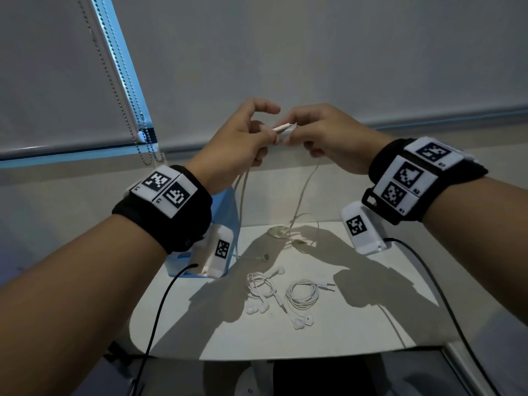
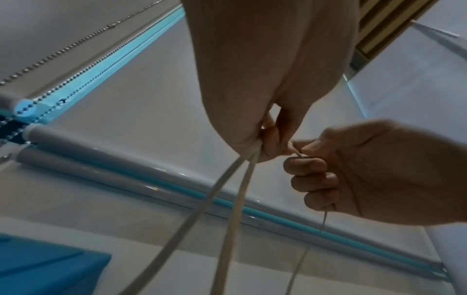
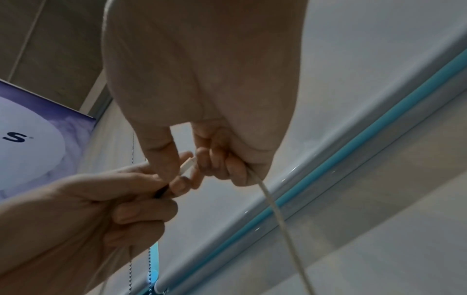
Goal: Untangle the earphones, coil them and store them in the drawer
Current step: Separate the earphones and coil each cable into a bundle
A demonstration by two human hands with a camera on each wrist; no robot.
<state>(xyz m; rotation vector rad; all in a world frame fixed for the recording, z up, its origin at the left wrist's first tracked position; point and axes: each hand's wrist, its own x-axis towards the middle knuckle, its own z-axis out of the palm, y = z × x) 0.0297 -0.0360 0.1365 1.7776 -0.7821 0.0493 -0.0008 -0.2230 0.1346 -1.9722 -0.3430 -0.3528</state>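
Both hands are raised above the white table (image 1: 371, 324), close together, working one pair of white earphones. My left hand (image 1: 243, 144) pinches its cords, which hang down (image 2: 227, 209) from the fist. My right hand (image 1: 323, 138) pinches the small white remote piece (image 3: 187, 165) between thumb and finger, with a cord (image 3: 275, 211) trailing from its curled fingers. The cords fall to a loose tangle (image 1: 294, 235) on the table. The blue drawer box (image 1: 225, 210) stands behind my left wrist, mostly hidden.
Two more white earphone sets lie on the table: a loose bundle (image 1: 263, 290) and a coiled one (image 1: 303, 298). Bead chains of a roller blind (image 1: 143, 132) hang at the back left. Black cables run from both wrist cameras over the table's front edge.
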